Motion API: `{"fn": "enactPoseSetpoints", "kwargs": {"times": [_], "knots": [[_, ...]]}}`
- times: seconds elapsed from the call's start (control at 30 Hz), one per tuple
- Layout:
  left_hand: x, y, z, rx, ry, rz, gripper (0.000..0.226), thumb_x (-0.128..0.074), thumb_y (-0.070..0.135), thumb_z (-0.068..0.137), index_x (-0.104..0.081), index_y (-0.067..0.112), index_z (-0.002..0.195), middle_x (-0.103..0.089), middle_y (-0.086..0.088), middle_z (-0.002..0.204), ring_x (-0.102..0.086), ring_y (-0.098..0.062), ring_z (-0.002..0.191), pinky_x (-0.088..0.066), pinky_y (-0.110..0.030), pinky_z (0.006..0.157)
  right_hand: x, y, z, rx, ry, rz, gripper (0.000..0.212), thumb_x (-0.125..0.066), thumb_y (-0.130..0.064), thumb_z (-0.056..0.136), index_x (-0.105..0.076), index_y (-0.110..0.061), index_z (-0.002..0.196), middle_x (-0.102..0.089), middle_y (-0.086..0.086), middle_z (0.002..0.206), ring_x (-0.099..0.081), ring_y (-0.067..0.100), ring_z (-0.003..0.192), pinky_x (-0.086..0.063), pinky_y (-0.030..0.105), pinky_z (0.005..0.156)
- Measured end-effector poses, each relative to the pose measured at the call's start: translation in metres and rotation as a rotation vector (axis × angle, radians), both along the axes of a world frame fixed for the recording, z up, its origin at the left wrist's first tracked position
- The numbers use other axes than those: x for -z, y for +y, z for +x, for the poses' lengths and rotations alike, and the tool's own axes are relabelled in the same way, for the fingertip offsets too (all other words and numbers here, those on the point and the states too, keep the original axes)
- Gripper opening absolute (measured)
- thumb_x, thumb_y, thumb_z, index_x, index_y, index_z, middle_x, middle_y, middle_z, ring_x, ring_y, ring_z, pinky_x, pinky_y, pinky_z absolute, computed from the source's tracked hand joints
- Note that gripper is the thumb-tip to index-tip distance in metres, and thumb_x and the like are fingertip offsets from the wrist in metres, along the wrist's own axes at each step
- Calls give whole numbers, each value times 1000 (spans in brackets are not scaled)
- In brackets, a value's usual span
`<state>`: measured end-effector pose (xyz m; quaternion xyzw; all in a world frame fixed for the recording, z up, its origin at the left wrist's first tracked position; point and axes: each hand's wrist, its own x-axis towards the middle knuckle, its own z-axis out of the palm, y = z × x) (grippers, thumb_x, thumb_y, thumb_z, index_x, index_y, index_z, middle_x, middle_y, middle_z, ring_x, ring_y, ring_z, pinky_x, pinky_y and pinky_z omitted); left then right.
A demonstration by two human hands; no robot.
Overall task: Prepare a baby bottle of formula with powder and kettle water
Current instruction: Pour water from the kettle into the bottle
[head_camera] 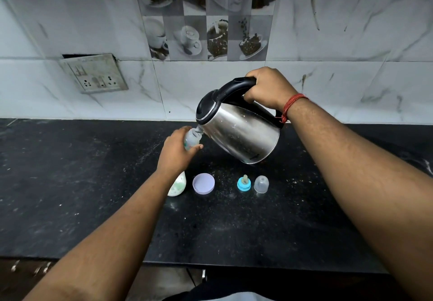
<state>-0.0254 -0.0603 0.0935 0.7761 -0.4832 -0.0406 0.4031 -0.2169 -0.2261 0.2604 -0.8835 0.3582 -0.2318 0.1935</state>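
My right hand (267, 88) grips the black handle of a steel kettle (241, 134), which is tilted to the left with its spout at the mouth of a clear baby bottle (192, 139). My left hand (177, 149) holds that bottle above the black counter (93, 183). A white formula container (179, 185) stands near my left wrist, partly hidden by my forearm. Its lilac lid (203, 183) lies beside it. A blue teat ring with its teat (244, 183) and a clear bottle cap (261, 184) stand further right.
A tiled wall rises behind the counter, with a socket plate (93, 73) at the left. The counter's front edge (210, 264) runs across the lower view.
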Motion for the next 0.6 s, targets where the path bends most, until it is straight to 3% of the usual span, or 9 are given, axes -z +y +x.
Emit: {"fn": "enactPoseSetpoints", "kwargs": {"times": [0.33, 0.6], "knots": [[2, -3, 12, -29, 12, 2, 60, -82, 36, 84, -58, 20, 136, -65, -4, 129, -62, -22, 114, -52, -39, 96, -19, -2, 22, -40, 111, -114, 10, -66, -15, 61, -59, -20, 66, -60, -2, 64, -57, 18, 62, -39, 27, 53], [3, -7, 23, -45, 23, 3, 56, -82, 38, 83, -59, 22, 133, -66, -1, 125, -61, -21, 113, -53, -40, 94, -29, -5, 38, -77, 171, -178, 11, -65, -14, 64, -56, -21, 64, -58, -3, 65, -54, 16, 63, -33, 26, 53]]}}
